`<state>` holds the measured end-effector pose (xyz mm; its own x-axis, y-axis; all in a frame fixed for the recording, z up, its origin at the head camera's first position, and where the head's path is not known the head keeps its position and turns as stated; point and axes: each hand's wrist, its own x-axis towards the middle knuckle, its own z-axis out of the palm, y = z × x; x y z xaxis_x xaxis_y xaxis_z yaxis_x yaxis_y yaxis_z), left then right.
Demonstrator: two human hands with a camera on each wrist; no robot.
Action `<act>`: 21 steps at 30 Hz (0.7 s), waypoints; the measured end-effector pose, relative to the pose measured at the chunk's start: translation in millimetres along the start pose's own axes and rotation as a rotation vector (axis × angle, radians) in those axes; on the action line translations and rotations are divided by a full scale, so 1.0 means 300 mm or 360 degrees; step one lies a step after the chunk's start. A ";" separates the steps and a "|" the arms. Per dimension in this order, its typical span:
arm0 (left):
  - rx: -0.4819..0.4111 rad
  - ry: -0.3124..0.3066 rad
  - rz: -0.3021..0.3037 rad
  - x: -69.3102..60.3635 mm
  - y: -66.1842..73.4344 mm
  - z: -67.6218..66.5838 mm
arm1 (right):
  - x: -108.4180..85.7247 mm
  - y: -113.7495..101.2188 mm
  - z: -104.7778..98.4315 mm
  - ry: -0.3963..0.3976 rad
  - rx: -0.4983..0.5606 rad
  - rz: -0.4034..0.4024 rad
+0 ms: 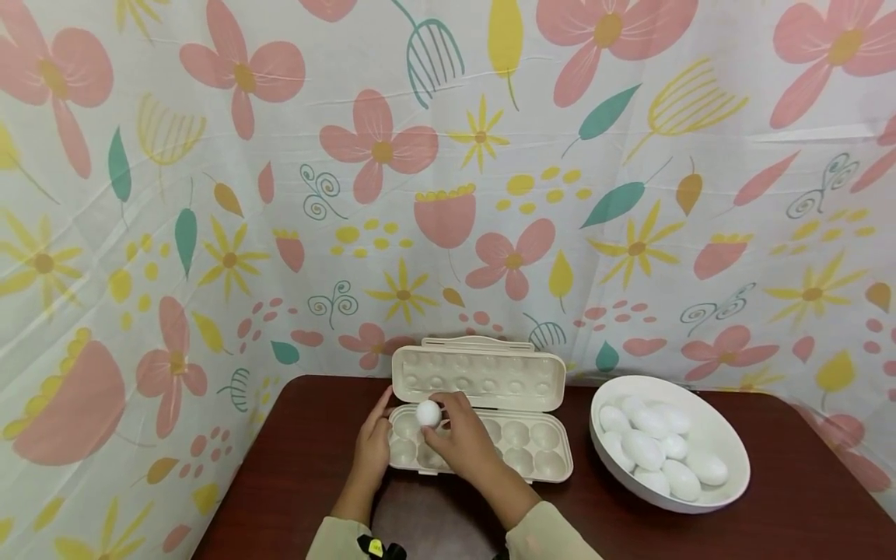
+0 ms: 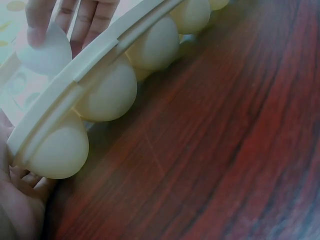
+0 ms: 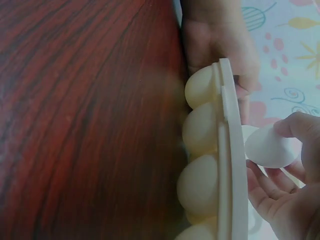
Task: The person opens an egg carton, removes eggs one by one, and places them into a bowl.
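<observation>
An open cream plastic egg box point(image 1: 490, 472) lies on the table, its lid point(image 1: 483, 373) tipped back behind the tray of round cups. My right hand point(image 1: 465, 435) pinches a white egg point(image 1: 428, 414) between thumb and fingers, above the cups at the left end. In the right wrist view, the egg point(image 3: 272, 146) shows just beyond the tray's rim, with fingers beneath it. At the box's left end my left hand point(image 1: 372, 447) holds the side. The left wrist view shows its curled fingers point(image 2: 32, 179) at the tray's corner. Those cups I can see contain no eggs; my right hand hides some.
On the right stands a white bowl point(image 1: 738, 467) with several white eggs point(image 1: 644, 449) heaped in it. The dark red wooden table point(image 1: 280, 498) carries everything. A flower-patterned cloth point(image 1: 630, 257) hangs close behind and to the left.
</observation>
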<state>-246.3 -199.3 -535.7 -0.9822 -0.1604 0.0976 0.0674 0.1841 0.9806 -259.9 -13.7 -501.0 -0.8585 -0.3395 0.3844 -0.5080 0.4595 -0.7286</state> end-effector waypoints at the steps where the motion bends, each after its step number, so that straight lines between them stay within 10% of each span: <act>1: -0.0014 0.0006 -0.0003 0.008 -0.016 0.002 | -0.002 0.001 -0.004 0.0002 0.0019 0.0005; 7: -0.0005 0.0086 0.0039 0.042 -0.095 0.015 | -0.010 0.002 -0.033 0.0040 0.0069 0.0015; 21: 0.0039 0.0134 0.0062 0.042 -0.107 0.019 | -0.043 0.013 -0.108 0.0128 0.0081 0.0063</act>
<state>-261.9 -201.5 -567.0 -0.9605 -0.2336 0.1509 0.1002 0.2153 0.9714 -253.3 19.1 -490.4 -0.8818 -0.2538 0.3974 -0.4709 0.4283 -0.7713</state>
